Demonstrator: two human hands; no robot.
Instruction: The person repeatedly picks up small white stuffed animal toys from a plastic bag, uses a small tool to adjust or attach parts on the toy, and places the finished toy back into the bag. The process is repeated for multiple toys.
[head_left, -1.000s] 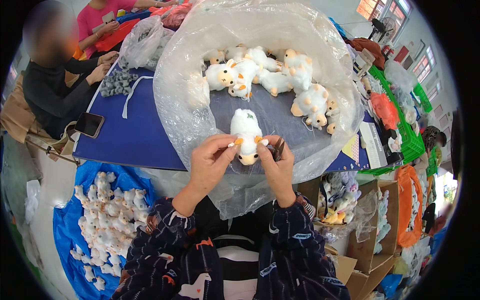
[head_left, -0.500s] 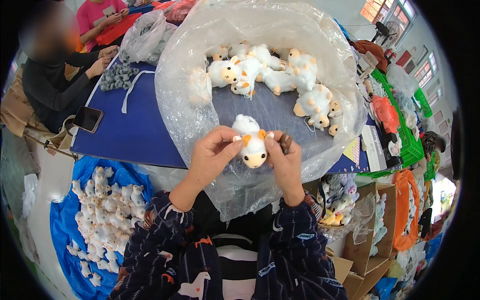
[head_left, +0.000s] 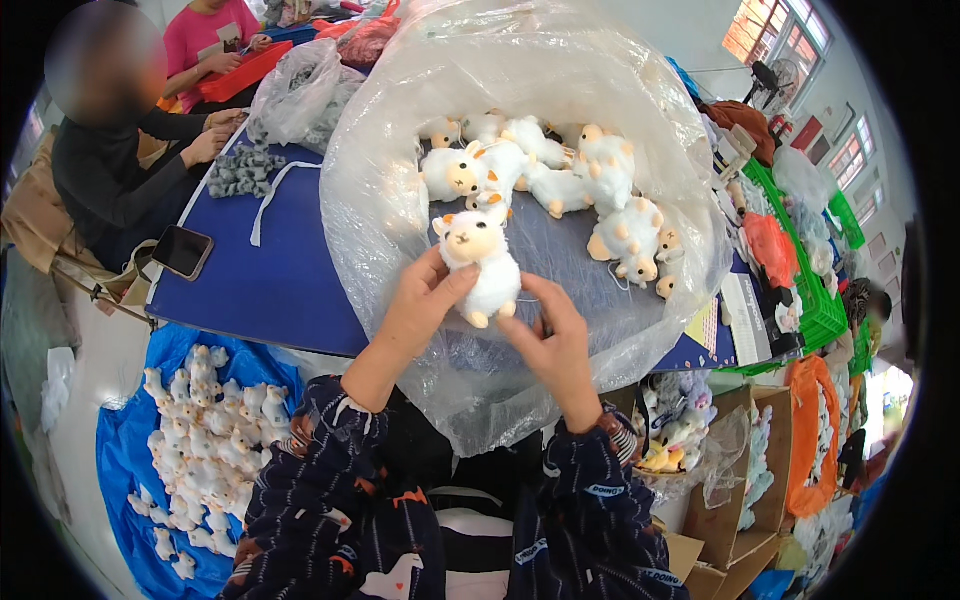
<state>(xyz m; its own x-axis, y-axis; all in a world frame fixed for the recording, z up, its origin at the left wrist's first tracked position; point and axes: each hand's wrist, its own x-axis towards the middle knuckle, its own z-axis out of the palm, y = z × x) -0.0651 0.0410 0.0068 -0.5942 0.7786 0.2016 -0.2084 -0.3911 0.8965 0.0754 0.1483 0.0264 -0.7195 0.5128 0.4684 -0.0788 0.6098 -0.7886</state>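
A small white plush sheep (head_left: 494,288) with a cream face and feet is held upright before me, its face turned up. My left hand (head_left: 412,318) grips its body from the left, thumb across the belly. The fingers of my right hand (head_left: 556,345) close on its lower right side by the feet. A dark bit shows between those right fingers, too hidden to name. Under and around my hands spreads a big clear plastic bag (head_left: 375,215), its mouth open. Several similar plush sheep (head_left: 608,170) lie inside it along the far and right sides.
The bag lies on a blue table (head_left: 265,300) with a phone (head_left: 183,253) and grey pieces (head_left: 243,172) at left. A blue sack (head_left: 128,440) of plush toys stands lower left; cardboard boxes (head_left: 765,470) and green crates (head_left: 822,318) at right. Another person (head_left: 105,175) sits at left.
The plush sheep has been turned from head-down to upright, facing up. My right hand has moved from its head to its feet, while my left has shifted to its body.
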